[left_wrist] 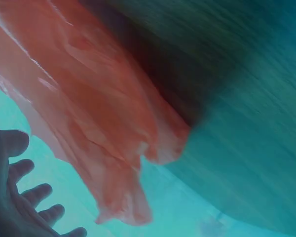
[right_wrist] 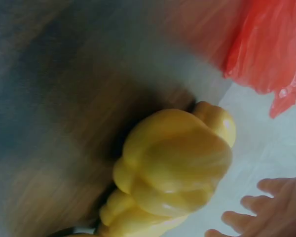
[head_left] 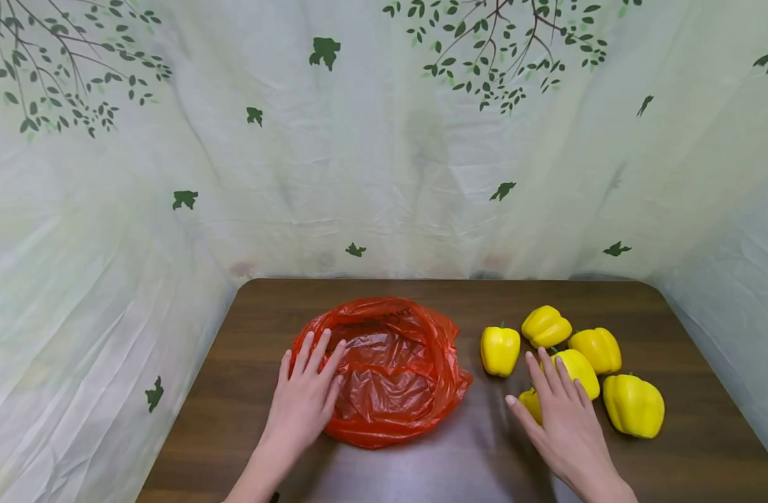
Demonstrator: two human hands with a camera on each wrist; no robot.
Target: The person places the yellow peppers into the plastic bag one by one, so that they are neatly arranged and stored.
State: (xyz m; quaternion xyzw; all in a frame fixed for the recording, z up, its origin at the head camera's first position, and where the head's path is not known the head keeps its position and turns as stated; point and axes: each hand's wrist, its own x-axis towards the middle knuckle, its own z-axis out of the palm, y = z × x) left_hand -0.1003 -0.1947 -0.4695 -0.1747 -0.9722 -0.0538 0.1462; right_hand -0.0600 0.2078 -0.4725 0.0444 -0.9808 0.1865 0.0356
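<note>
A red plastic bag point(head_left: 390, 377) stands on the table with its mouth spread wide. My left hand point(head_left: 305, 398), fingers straight and spread, is at the bag's left rim in the head view; the left wrist view shows the fingers point(left_wrist: 37, 195) apart from the red plastic. Several yellow bell peppers lie on the right. My right hand point(head_left: 563, 426) hovers over this group with fingers extended, partly covering a pepper point(head_left: 530, 403). In the right wrist view a large pepper point(right_wrist: 175, 153) lies below the hand, apart from the fingers point(right_wrist: 237, 219).
One pepper point(head_left: 500, 351) stands between the bag and the others. The brown wooden table point(head_left: 246, 349) ends at a pale fabric backdrop point(head_left: 384, 175) printed with leaves, which also rises at both sides.
</note>
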